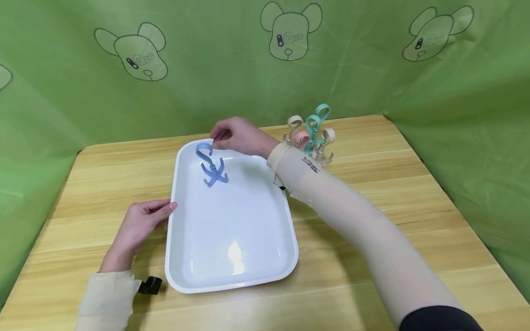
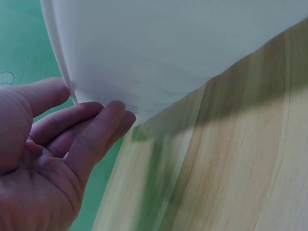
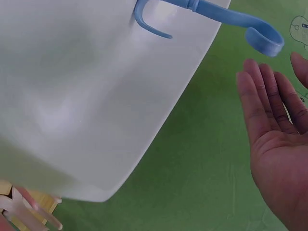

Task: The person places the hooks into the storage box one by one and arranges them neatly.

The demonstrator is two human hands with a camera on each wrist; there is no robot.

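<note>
A blue multi-prong hanging hook (image 1: 213,174) stands in the far left part of a white tray (image 1: 232,220), its prongs down and its curled top up. My right hand (image 1: 242,136) is over the tray's far rim, just beside the hook's curl. The right wrist view shows that hand (image 3: 279,130) with its fingers nearly straight and a small gap between them and the blue hook (image 3: 231,18). On the tray's left side, my left hand (image 1: 145,223) grips the rim, thumb on top. From below, the left wrist view shows the fingers (image 2: 91,139) under the tray (image 2: 144,53).
Beyond my right forearm, several similar hooks in green (image 1: 313,123), beige (image 1: 329,134) and pink (image 1: 302,138) stand clustered, partly hidden by the sleeve. The wooden table (image 1: 372,193) is bordered by a green curtain (image 1: 215,82) at the back and sides.
</note>
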